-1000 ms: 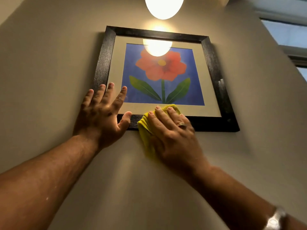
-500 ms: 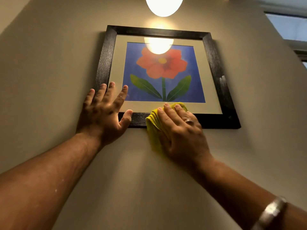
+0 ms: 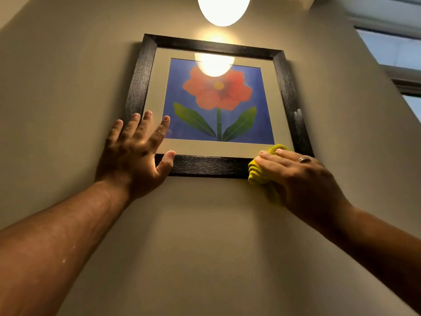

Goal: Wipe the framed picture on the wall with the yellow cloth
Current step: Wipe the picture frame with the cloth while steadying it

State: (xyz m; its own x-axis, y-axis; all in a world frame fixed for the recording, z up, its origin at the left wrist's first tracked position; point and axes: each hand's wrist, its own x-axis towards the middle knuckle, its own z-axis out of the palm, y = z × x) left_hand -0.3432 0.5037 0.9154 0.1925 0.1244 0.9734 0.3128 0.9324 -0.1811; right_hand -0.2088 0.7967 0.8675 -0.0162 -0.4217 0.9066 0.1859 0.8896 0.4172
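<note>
The framed picture (image 3: 284,87) hangs on the wall above me: a black frame, a cream mount and a red flower on blue behind glass. My left hand (image 3: 136,153) lies flat and spread over the frame's lower left corner, its thumb on the bottom rail. My right hand (image 3: 300,179) presses the bunched yellow cloth (image 3: 257,172) against the bottom rail near the lower right corner. Most of the cloth is hidden under my palm.
A lit globe lamp (image 3: 223,8) hangs just above the frame and glares on the glass. A window (image 3: 391,51) sits at the upper right. Bare beige wall (image 3: 205,236) spreads below and to the left of the frame.
My right hand has slid the yellow cloth to the right along the bottom rail, from near the middle to the lower right corner. My left hand has stayed on the lower left corner.
</note>
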